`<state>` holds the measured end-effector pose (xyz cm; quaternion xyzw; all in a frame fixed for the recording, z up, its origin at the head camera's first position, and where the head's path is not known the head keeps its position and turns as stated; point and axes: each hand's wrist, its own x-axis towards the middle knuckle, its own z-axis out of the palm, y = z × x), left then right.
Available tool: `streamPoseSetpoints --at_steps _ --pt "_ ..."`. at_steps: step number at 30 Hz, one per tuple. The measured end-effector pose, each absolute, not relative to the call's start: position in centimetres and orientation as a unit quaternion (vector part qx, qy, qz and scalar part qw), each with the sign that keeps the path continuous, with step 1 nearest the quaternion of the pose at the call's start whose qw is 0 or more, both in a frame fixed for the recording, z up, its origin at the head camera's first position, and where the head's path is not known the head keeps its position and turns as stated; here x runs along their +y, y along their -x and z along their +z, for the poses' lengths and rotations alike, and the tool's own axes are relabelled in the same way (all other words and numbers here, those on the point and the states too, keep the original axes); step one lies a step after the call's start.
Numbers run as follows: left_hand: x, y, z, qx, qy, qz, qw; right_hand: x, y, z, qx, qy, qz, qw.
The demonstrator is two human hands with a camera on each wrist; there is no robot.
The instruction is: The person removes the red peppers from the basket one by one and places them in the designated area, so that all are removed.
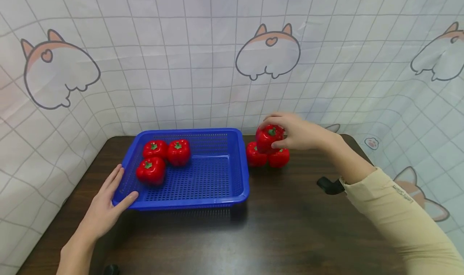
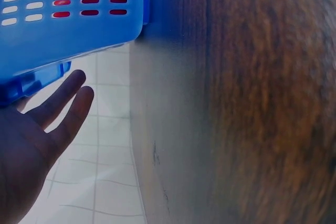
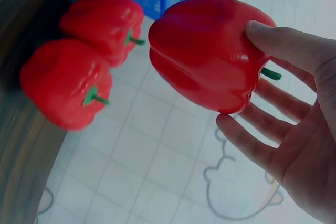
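Observation:
My right hand (image 1: 299, 132) holds a red bell pepper (image 1: 266, 140) with a green stem, pinched between thumb and fingers. In the right wrist view this bell pepper (image 3: 205, 51) is raised off the table. Just below it, two more red bell peppers, one on the left (image 1: 255, 157) and one on the right (image 1: 280, 159), stand side by side. A blue perforated plastic basket (image 1: 188, 203) lies to their left, with three red bell peppers (image 1: 151, 171) in its left part. At the basket's left front corner rests my left hand (image 1: 103, 204), fingers extended along the outside and thumb at the rim.
The dark wooden table (image 1: 290, 234) extends in front of the basket. A white gridded cloth (image 1: 203, 65) with cartoon animals hangs behind and at both sides. Near the right sleeve is a small black object (image 1: 330, 185).

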<state>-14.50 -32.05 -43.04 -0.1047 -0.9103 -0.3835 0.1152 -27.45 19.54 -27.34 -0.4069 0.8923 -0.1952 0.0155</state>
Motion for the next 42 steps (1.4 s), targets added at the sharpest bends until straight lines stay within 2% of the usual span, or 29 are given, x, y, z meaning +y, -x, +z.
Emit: streamPoseSetpoints --at_steps 23,42 --pt "-31.9 14.6 -43.1 -0.91 0.108 -0.382 0.124 27.2 28.2 -28.6 0.921 0.314 -0.23 -0.001" --pt "-31.9 14.5 -43.1 -0.909 0.104 -0.383 0.129 30.1 29.2 -33.5 0.918 0.299 -0.259 0.033"
